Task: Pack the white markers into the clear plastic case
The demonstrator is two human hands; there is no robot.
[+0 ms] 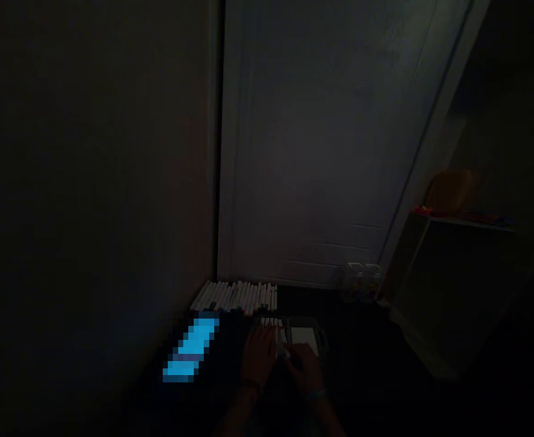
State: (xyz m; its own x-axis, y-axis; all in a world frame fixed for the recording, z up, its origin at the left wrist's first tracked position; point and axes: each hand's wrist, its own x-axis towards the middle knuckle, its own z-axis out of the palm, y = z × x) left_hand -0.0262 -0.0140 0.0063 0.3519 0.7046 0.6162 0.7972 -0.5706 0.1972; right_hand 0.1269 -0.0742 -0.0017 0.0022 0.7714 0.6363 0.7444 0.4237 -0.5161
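Left hand (pixel 258 357): at 6 o'clock of the case, fingers stretched out and resting on its markers, apparently not clenched, though the dimness makes that hard to swear to.
Right hand (pixel 303 371): just beside the left, fingers curled down at a red-marked white marker (pixel 283 340); whether they grasp it, I cannot tell.
Open case (pixel 304 337): under both fingertips, holding a white card (pixel 304 340) and a short rank of markers (pixel 269 328).
Long row of white markers (pixel 235 297): at 11 o'clock, along the foot of a white door (pixel 307 152).
Clear jars (pixel 360 283): at 1 o'clock, near the door.
Blurred blue patch (pixel 192 348): at 9 o'clock, beside the hands.
Shelf unit (pixel 453 273): at 2 o'clock, well apart.
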